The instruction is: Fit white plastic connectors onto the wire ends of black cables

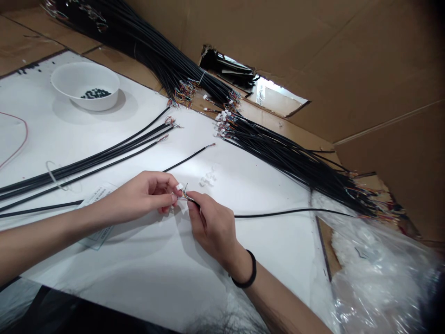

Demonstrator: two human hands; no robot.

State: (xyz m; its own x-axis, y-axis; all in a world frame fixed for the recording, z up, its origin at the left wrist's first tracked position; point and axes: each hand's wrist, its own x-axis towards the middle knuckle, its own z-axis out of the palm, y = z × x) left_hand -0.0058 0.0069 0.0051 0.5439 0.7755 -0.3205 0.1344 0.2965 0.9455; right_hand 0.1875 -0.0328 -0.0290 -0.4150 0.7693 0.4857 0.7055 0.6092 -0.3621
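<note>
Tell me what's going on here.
The right hand pinches a black cable near its bared thin wires. The left hand is at those wires, a small white connector at its fingertips. Loose white connectors lie beyond on the white tabletop, with a bundle of black cables past them and a white bowl of small black pieces to the left.

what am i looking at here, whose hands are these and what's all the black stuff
This is one picture, from a camera worn on a person's head, looking forward and down at their own bare hands. There is no robot.

The left hand holds a small white connector by some thin wires. The right hand, with a black band at its wrist, grips the end of a black cable.

The black stuff is mostly cables. On the white surface lie a bundle with white connectors, some loose white pieces and a white bowl of small black pieces.
</note>
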